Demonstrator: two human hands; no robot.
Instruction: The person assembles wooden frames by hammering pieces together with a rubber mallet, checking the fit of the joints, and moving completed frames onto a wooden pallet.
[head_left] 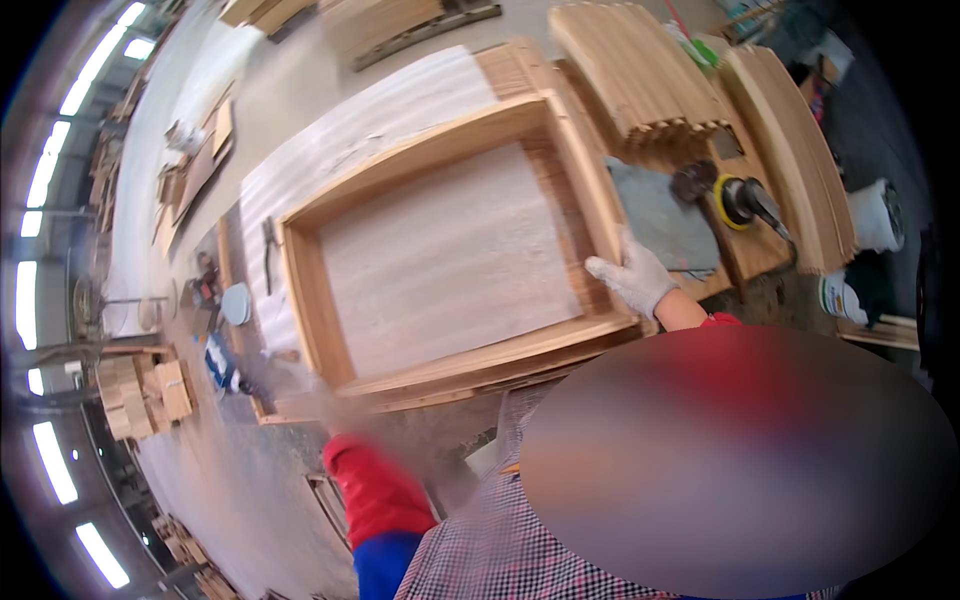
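Observation:
A rectangular wooden frame [420, 160] with raised sides lies on a workbench covered with a white sheet [440, 260]. My right hand [637, 278], in a pale work glove, grips the frame's right side near its near corner, thumb over the inner edge. My left hand [312, 392] is smeared by motion beside the frame's near left corner, so its fingers and any contact cannot be made out. A dark hand tool with long handles, like pincers [268, 255], lies on the sheet left of the frame.
Stacked wooden boards [635, 70] stand beyond the frame at right, with more boards [790, 150] beside them. A sander with a yellow pad [742, 202] sits on the right. At left are a light-blue disc [236, 304] and a blue tool [222, 362]. White buckets [878, 215] stand far right.

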